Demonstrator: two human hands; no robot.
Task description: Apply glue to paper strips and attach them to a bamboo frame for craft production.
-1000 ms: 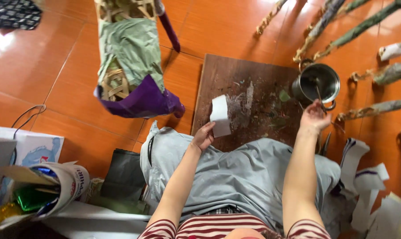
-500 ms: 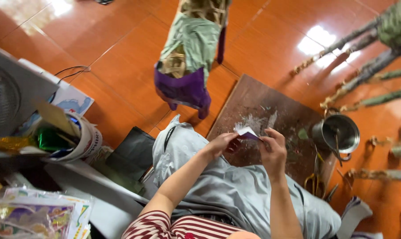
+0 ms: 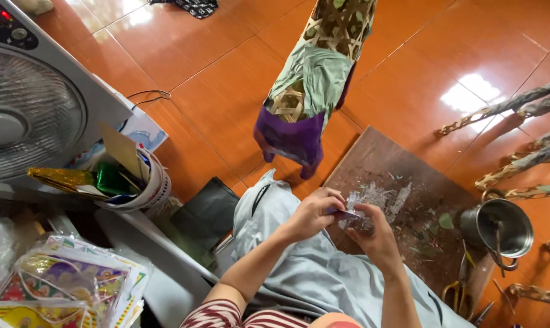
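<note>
My left hand point(image 3: 314, 212) and my right hand point(image 3: 375, 234) meet over my lap and pinch a small strip of white and purple paper point(image 3: 346, 214) between the fingers. They hover at the near edge of a brown wooden board point(image 3: 408, 176) smeared with white glue and paper scraps. A woven bamboo frame figure point(image 3: 311, 79), partly covered in green and purple paper, stands on the floor just beyond the hands.
A metal cup point(image 3: 499, 226) with a brush stands on the board's right end, scissors point(image 3: 457, 291) near it. Paper-wrapped sticks point(image 3: 518, 158) lie at the right. A grey fan point(image 3: 32, 115), a tub of coloured foil point(image 3: 129, 182) and printed paper sheets point(image 3: 68, 285) sit at the left.
My right hand left the metal cup and joined my left hand on the paper strip. The view has swung left, bringing the fan and the printed sheets into sight.
</note>
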